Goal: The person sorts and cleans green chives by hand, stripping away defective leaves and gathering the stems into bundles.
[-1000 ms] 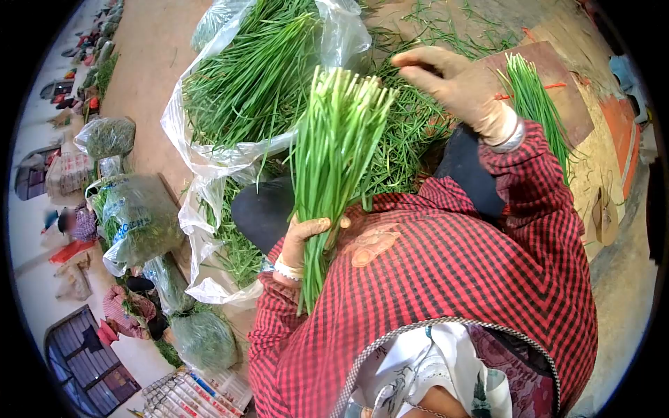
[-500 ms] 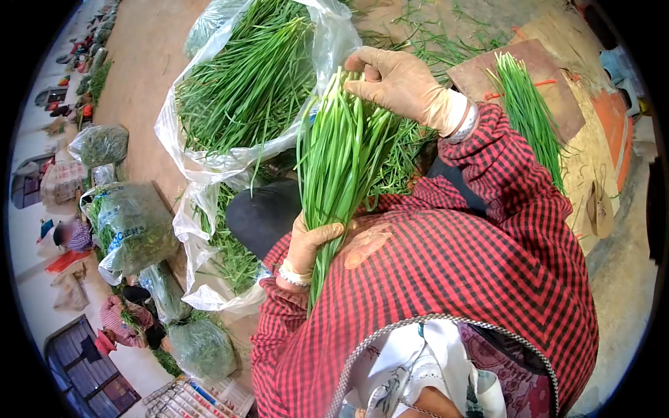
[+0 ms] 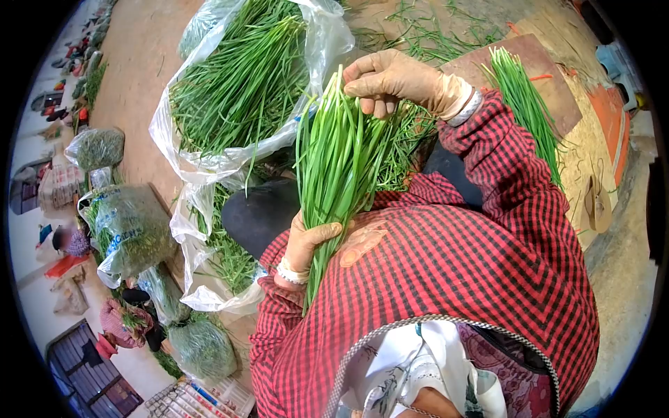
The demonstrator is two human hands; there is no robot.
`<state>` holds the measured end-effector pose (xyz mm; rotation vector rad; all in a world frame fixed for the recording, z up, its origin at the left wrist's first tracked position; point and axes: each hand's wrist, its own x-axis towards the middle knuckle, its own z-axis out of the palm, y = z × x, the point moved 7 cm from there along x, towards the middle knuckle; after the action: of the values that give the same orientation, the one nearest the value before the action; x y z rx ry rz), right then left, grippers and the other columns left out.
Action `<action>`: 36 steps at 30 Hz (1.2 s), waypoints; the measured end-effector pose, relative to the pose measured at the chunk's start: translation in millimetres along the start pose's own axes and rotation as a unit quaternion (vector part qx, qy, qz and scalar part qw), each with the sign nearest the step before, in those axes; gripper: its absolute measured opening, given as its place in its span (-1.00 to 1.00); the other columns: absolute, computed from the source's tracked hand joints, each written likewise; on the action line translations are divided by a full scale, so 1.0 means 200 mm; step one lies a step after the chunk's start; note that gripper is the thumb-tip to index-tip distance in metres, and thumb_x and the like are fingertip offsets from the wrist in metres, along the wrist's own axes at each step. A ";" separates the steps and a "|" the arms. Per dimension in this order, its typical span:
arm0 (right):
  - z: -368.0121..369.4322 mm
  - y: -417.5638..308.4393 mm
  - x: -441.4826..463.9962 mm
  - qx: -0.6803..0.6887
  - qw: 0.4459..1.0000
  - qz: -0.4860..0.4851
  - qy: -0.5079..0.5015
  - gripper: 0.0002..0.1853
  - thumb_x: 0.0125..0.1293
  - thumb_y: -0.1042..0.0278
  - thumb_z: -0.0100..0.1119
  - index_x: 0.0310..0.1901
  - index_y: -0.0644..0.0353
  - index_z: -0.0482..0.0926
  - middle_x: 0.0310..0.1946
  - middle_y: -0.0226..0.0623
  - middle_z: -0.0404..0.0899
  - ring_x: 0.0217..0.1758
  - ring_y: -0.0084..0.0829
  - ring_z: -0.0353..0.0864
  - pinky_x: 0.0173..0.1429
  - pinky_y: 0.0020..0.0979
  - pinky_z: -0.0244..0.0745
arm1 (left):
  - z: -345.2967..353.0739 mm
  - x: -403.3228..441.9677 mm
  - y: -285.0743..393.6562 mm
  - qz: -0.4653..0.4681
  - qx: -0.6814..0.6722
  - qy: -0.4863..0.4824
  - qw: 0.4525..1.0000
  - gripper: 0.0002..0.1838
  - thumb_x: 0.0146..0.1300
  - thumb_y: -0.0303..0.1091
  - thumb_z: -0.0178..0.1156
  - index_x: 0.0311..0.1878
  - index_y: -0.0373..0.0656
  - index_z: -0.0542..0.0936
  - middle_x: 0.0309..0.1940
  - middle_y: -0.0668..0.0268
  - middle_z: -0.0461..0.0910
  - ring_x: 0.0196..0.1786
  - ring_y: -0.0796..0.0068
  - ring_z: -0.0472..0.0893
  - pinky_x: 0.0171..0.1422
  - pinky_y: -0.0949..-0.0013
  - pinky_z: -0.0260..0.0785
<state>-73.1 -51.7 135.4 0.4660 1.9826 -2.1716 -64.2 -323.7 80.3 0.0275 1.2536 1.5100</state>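
Observation:
A bunch of garlic chives (image 3: 336, 157) stands at a slant in front of my chest, pale cut ends up and green leaf tips down. My left hand (image 3: 306, 247), in a tan glove, is wrapped round its lower part. At the top, my gloved right hand (image 3: 397, 82) has its fingers curled, thumb and forefinger pinched at the pale stem ends. The exact stems between those fingertips are hard to make out. Just beyond the bunch lies an open clear plastic bag (image 3: 164, 125) heaped with loose chives (image 3: 240, 83).
Another chive bundle (image 3: 519, 97) rests on a brown board (image 3: 571, 104) at the right, with an orange tie beside it. Loose leaves (image 3: 446, 38) litter the floor ahead. Filled plastic bags (image 3: 132, 230) line the left, where a person (image 3: 125, 322) in a checked top sits. My dark knee (image 3: 254, 216) is close to the bunch.
My right hand has shifted slightly at the stem ends, and its lower fingers now show curled below. My left hand keeps its grip. The whole view has moved a little.

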 end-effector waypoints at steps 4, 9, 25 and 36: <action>-0.01 0.01 0.00 -0.047 0.998 -0.020 0.040 -0.79 0.37 0.17 0.16 -0.26 0.14 0.57 -0.65 -0.50 0.53 -0.72 -0.71 0.44 -0.64 -0.68 0.30 | 0.01 0.01 0.00 0.004 0.033 0.010 0.999 -0.56 0.05 -0.58 0.27 0.07 -0.36 0.53 -0.20 0.13 0.67 -0.18 0.33 0.68 0.00 0.33 0.53; -0.24 -0.09 -0.06 -0.044 0.957 -0.157 0.240 -0.78 0.38 0.15 0.15 -0.18 0.11 0.58 -0.62 -0.50 0.55 -0.68 -0.72 0.45 -0.59 -0.66 0.31 | 0.00 0.00 -0.02 -0.016 0.009 -0.027 0.999 -0.55 0.05 -0.66 0.24 0.08 -0.31 0.50 -0.14 0.13 0.66 -0.16 0.29 0.68 0.04 0.28 0.54; -0.07 -0.17 -0.20 -0.427 0.813 -0.328 0.221 -0.83 0.14 0.32 0.34 -0.29 0.12 0.54 0.10 -0.25 0.45 0.24 -0.23 0.38 0.30 -0.28 0.24 | 0.01 -0.02 0.00 0.001 0.010 0.002 1.000 -0.53 0.01 -0.62 0.28 0.07 -0.32 0.52 -0.13 0.14 0.66 -0.16 0.32 0.67 0.04 0.31 0.52; 0.00 -0.08 -0.18 -0.518 0.765 -0.333 0.191 -0.75 0.16 0.15 0.27 -0.21 0.10 0.66 0.20 -0.13 0.41 0.39 -0.07 0.25 0.42 -0.15 0.14 | -0.01 0.00 -0.02 0.009 0.048 0.016 0.999 -0.60 0.04 -0.65 0.26 0.00 -0.25 0.55 -0.18 0.28 0.66 -0.18 0.48 0.63 0.01 0.40 0.49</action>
<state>-44.2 -52.1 163.5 -0.0213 3.5119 -0.7746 -63.0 -326.3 76.4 0.0782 1.3548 1.4690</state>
